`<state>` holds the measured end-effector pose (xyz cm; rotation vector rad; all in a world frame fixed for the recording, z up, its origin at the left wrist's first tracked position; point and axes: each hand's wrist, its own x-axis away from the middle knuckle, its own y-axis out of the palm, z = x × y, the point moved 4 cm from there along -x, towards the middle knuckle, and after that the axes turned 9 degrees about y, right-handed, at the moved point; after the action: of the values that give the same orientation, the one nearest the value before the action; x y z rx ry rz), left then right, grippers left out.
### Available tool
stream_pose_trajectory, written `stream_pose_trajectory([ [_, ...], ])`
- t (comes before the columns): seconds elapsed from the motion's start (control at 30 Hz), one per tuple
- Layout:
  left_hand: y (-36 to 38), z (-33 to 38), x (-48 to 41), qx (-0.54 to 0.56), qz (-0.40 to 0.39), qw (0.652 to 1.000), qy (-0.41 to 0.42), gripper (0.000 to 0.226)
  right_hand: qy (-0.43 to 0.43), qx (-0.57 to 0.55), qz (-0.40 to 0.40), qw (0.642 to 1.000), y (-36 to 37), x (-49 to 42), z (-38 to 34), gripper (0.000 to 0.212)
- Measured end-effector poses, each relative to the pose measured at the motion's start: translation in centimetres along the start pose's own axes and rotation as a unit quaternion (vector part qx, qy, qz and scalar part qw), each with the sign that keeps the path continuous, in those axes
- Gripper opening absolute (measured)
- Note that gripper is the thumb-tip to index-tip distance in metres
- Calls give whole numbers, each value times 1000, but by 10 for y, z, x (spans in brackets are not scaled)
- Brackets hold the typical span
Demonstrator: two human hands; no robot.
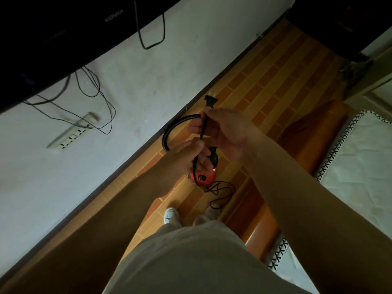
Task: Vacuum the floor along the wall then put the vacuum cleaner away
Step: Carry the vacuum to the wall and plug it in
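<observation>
Head view: trousers fill the bottom, with one white shoe on the brick-pattern floor. Just beyond the feet, slack cord lies in loose loops. It touches the red vacuum cleaner, which sits on the floor near the wall's dark skirting, partly hidden under the hands.

Left hand is curled round the cord low down, right above the vacuum. Right hand pinches the same cord higher up, just under the plug. Both are gripping, neither is open. The stretch of cord between the hands is taut and runs near-to-far with a slight tilt. The plug's prongs point away from the person, toward the wall.

The black hose leaves from under the hands and arcs left toward the skirting. Its free end is hidden, so the vacuum's own long axis is unclear, probably along the cord line.

Farther off, a white power strip is fixed to the wall to the left, well apart from the plug. Thin cables hang from a dark TV above it. A mattress is at right.

Step judgement: cord handling with the plug out of any socket. It could be plugging in or winding up, cannot tell. Plugging in would call for a leftward reach to the strip with the prongs turned to it. Storing would call for coiling the slack.
</observation>
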<state>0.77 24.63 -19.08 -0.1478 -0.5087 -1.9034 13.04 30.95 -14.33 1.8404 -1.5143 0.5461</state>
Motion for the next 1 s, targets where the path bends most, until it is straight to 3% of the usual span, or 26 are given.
stream_pose_trajectory([
  [0.13, -13, -20, 37, -55, -23, 998, 27, 40, -16, -68, 20, 997, 15, 15, -12, 28],
  [0.27, -43, -27, 68, -78, 100, 989, 80, 35, -28, -130, -4, 991, 24, 19, -22, 25],
  [0.4, -72, -25, 94, -81, 185, 976, 87, 30, -2, -137, -30, 990, 40, 8, -4, 37],
  [0.57, -91, -29, 128, -111, 157, 980, 44, 36, -2, -73, -66, 995, 70, 2, 19, 30],
  [0.8, -105, -73, 156, -212, 66, 975, 8, 21, -43, 49, -78, 995, 122, 12, 58, 24],
  [0.87, -117, -78, 164, -226, 98, 969, 24, 21, -31, 79, -69, 994, 143, 10, 78, 22],
  [1.0, -156, -71, 182, -97, 216, 970, 48, 24, 14, 127, -57, 990, 177, 4, 122, 27],
])
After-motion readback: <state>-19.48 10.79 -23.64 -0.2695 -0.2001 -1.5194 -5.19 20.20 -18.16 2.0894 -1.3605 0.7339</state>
